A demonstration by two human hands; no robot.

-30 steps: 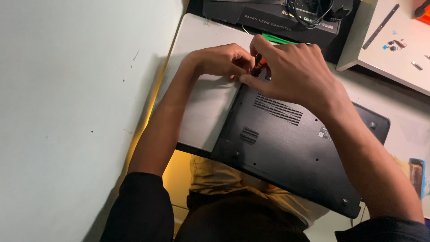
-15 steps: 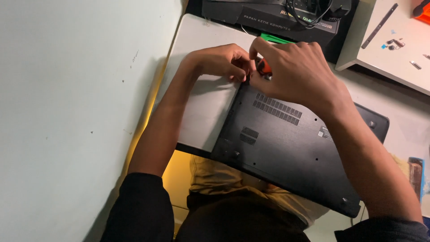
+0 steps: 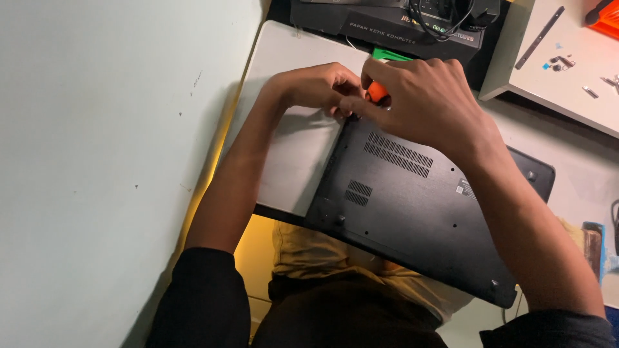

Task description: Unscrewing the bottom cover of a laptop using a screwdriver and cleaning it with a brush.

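A black laptop (image 3: 412, 206) lies upside down on a white table (image 3: 296, 148), its vented bottom panel facing up. My right hand (image 3: 425, 103) is closed around an orange-handled screwdriver (image 3: 376, 93) held over the laptop's far left corner. My left hand (image 3: 319, 87) rests beside it at the same corner, fingertips pinched near the tool's tip. The tip itself is hidden by my fingers.
A pale wall (image 3: 97, 161) runs along the left. A black keyboard box (image 3: 400, 29) with cables sits at the far edge, a green item (image 3: 390, 55) in front of it. A second white surface (image 3: 567, 64) at the upper right holds small loose parts and a dark strip.
Both hands stay at the laptop's far left corner; my right hand has shifted slightly around the orange screwdriver handle. The laptop has not moved.
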